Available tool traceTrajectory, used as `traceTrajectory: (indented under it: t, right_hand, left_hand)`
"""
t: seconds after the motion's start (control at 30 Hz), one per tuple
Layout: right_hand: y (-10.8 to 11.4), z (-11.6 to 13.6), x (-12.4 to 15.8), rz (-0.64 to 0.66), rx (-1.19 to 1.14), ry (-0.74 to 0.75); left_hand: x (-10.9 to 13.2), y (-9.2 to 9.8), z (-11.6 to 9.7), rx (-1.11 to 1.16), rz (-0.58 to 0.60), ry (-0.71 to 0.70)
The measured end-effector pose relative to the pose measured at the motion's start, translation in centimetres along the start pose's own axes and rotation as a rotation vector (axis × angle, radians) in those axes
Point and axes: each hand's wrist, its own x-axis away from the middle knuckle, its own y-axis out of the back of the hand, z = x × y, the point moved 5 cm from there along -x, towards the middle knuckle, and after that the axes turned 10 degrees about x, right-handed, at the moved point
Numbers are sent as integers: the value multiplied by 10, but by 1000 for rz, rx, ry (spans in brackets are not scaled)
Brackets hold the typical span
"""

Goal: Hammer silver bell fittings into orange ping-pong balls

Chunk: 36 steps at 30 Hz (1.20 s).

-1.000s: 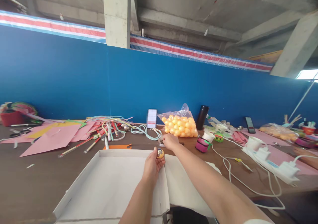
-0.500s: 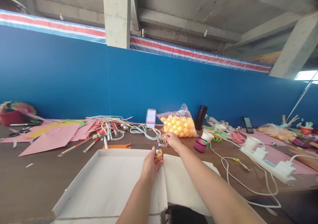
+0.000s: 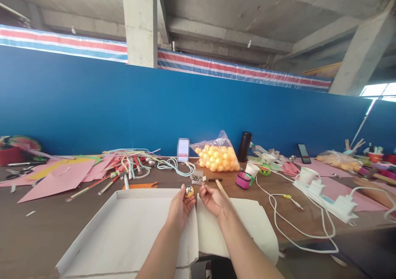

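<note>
My left hand (image 3: 178,209) is closed around a small orange ball (image 3: 189,192) with shiny silver metal on it, above the right edge of a shallow white box (image 3: 139,225). Just to the right, my right hand (image 3: 213,200) has thumb and fingertips pinched together. Whatever sits in that pinch is too small to make out. Beyond the fingertips stands a little open box (image 3: 198,178) of small metal pieces. A hammer (image 3: 221,186) with a pale wooden handle lies partly hidden behind my right hand. Under my right forearm is a cream-coloured sheet (image 3: 253,217).
A clear bag of orange balls (image 3: 218,158) stands at the back beside a black bottle (image 3: 245,146) and a propped phone (image 3: 183,150). Coloured paper (image 3: 58,176) and sticks lie left. A purple cup (image 3: 243,180), white cables and a power strip (image 3: 324,202) occupy the right.
My right hand has drawn back from the little box of metal pieces toward the ball. The hammer behind it now shows. My left hand still holds the ball.
</note>
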Motion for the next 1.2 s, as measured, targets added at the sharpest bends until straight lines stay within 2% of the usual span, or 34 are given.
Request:
traceTrajectory:
  t: [0.3,0.53,0.7,0.9,1.07,1.2]
  right_hand:
    - [8,-2,0,-84,-102,42]
    - [8,5,7,-125,117,156]
    - [7,10,9,-212,465,257]
    - [-3,9,13,-318,1054,373]
    - [-19,-4,23,-244,1532,418]
    - [-28,-10,30,-143,1785,438]
  left_hand:
    - [1,1,-2,-6,11,0]
    - [4,1,-2,0,16,-6]
    - [4,1,-5,9,-9,-45]
    - [2,11,-19,45,-127,-236]
    - [0,16,-23,43,-154,-308]
    - [0,15,-22,29,-141,-306]
